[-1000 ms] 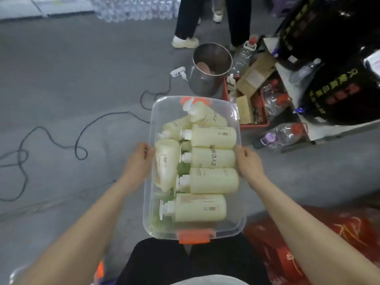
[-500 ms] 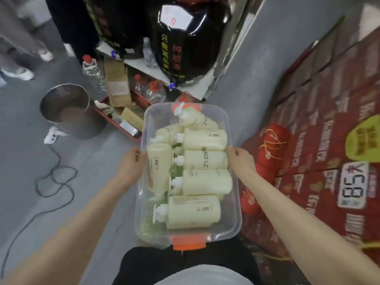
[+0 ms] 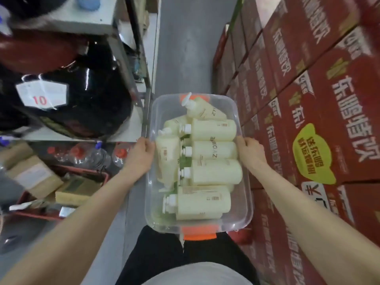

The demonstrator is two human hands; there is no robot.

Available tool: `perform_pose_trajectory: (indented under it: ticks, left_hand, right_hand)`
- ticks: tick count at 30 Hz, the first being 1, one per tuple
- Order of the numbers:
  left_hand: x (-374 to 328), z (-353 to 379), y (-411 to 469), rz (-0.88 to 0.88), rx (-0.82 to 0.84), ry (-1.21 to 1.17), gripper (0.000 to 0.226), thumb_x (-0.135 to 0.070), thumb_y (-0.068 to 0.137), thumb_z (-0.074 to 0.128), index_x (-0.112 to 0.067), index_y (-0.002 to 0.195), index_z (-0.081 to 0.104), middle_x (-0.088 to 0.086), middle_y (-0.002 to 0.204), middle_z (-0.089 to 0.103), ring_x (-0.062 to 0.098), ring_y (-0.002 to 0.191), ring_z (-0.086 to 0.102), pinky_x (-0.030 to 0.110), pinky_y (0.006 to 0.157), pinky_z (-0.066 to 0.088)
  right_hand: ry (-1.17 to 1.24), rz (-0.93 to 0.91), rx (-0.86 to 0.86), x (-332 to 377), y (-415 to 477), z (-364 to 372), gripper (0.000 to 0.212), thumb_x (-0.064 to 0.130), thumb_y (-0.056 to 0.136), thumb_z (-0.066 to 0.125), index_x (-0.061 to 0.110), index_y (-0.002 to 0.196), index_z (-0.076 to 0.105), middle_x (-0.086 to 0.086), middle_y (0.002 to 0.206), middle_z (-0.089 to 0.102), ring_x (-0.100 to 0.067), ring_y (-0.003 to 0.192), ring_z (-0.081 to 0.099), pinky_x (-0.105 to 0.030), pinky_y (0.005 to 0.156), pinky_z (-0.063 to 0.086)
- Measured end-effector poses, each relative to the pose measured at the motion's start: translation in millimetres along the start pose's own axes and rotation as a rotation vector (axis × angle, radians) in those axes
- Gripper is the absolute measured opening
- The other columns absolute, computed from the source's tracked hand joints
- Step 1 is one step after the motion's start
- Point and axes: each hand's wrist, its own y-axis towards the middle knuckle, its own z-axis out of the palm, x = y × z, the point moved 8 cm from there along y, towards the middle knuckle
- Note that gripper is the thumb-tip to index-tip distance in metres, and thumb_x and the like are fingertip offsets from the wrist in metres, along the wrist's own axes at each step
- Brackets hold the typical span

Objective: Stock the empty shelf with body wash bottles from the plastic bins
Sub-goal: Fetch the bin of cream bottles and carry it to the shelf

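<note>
Clear plastic bin (image 3: 242, 204) is hanging in front of the person's waist, above the grey floor (image 3: 185, 48) of a narrow aisle, held level between both hands. The left hand (image 3: 141, 155) is clasping the rim of the bin's left long side, its grip curled tight round the edge; the right hand (image 3: 250, 153) is doing likewise on the right long side, its grip closed on the rim there. Cream body wash bottles (image 3: 213, 173) are lying on their sides inside, filling the bin: four are lining up in a row with their white pump tops pointing left, one is lying lengthwise along the left wall, and another is leaning at the far end with its pump sticking up. An orange latch (image 3: 199, 233) is sitting on the near short end, and a second latch (image 3: 183, 98) is showing at the far end. Red cartons (image 3: 308, 99) are standing stacked just beside the bin on the right. On the left a metal rack (image 3: 131, 48) is carrying a glossy black jar (image 3: 82, 99) with a white label reading 10, and below it a red crate (image 3: 61, 177) is holding cardboard boxes
</note>
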Motion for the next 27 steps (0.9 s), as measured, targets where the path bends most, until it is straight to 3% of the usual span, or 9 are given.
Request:
perform_pose_trajectory:
  ticks: [5, 8, 12, 14, 18, 21, 27]
  left_hand:
    - [-66, 10, 114, 0.041, 0.09, 0.018, 0.025, -0.041, 0.1, 0.041, -0.018, 0.09, 0.047, -0.002, 0.074, 0.054, 0.026, 0.071, 0.055, 0.035, 0.065, 0.043]
    - [-110, 11, 174, 0.072, 0.096, 0.083, 0.027, -0.037, 0.1, 0.042, -0.012, 0.098, 0.052, 0.003, 0.084, 0.059, 0.027, 0.08, 0.057, 0.037, 0.072, 0.046]
    - [-152, 17, 253, 0.055, 0.1, 0.143, 0.031, -0.041, 0.1, 0.04, -0.014, 0.109, 0.053, 0.005, 0.099, 0.062, 0.026, 0.091, 0.058, 0.039, 0.081, 0.048]
    - [-171, 19, 292, 0.026, 0.085, 0.13, 0.032, -0.042, 0.1, 0.04, -0.015, 0.11, 0.053, 0.004, 0.101, 0.062, 0.026, 0.094, 0.058, 0.042, 0.086, 0.049]
    - [-208, 18, 364, -0.009, 0.024, 0.126, 0.029, -0.037, 0.101, 0.04, -0.013, 0.111, 0.054, 0.001, 0.099, 0.058, 0.024, 0.094, 0.055, 0.033, 0.076, 0.041]
    - [-237, 15, 425, -0.024, -0.011, 0.12, 0.031, -0.038, 0.101, 0.04, -0.013, 0.111, 0.055, 0.004, 0.103, 0.061, 0.025, 0.095, 0.057, 0.035, 0.078, 0.044]
    - [-288, 6, 572, -0.05, -0.018, 0.101, 0.025, -0.039, 0.101, 0.038, -0.019, 0.105, 0.053, 0.004, 0.105, 0.063, 0.024, 0.09, 0.058, 0.039, 0.081, 0.049]
  right_hand:
    - [0.089, 0.129, -0.046, 22, 72, -21, 0.052, 0.048, 0.1, 0.033, 0.008, 0.104, 0.066, -0.016, 0.107, 0.067, -0.036, 0.103, 0.059, -0.043, 0.088, 0.047]
    - [0.118, 0.156, -0.056, 40, 124, -33, 0.054, 0.049, 0.099, 0.033, 0.007, 0.104, 0.066, -0.016, 0.106, 0.067, -0.036, 0.102, 0.06, -0.045, 0.091, 0.047]
    - [0.15, 0.15, -0.042, 68, 213, -43, 0.048, 0.046, 0.099, 0.034, 0.008, 0.096, 0.064, -0.014, 0.1, 0.068, -0.034, 0.096, 0.061, -0.038, 0.078, 0.045]
    - [0.147, 0.119, -0.021, 89, 261, -50, 0.043, 0.043, 0.1, 0.034, 0.009, 0.1, 0.061, -0.012, 0.103, 0.066, -0.034, 0.1, 0.06, -0.038, 0.078, 0.043]
    - [0.164, 0.045, 0.022, 138, 346, -65, 0.024, 0.04, 0.102, 0.036, 0.021, 0.107, 0.049, 0.0, 0.098, 0.059, -0.032, 0.103, 0.059, -0.039, 0.083, 0.044]
    - [0.161, 0.033, 0.017, 176, 412, -76, 0.031, 0.047, 0.101, 0.035, 0.022, 0.11, 0.051, -0.002, 0.105, 0.066, -0.032, 0.102, 0.059, -0.047, 0.092, 0.046]
    - [0.165, 0.015, 0.01, 257, 548, -89, 0.033, 0.048, 0.1, 0.036, 0.02, 0.107, 0.052, -0.005, 0.101, 0.066, -0.033, 0.098, 0.06, -0.045, 0.087, 0.047]
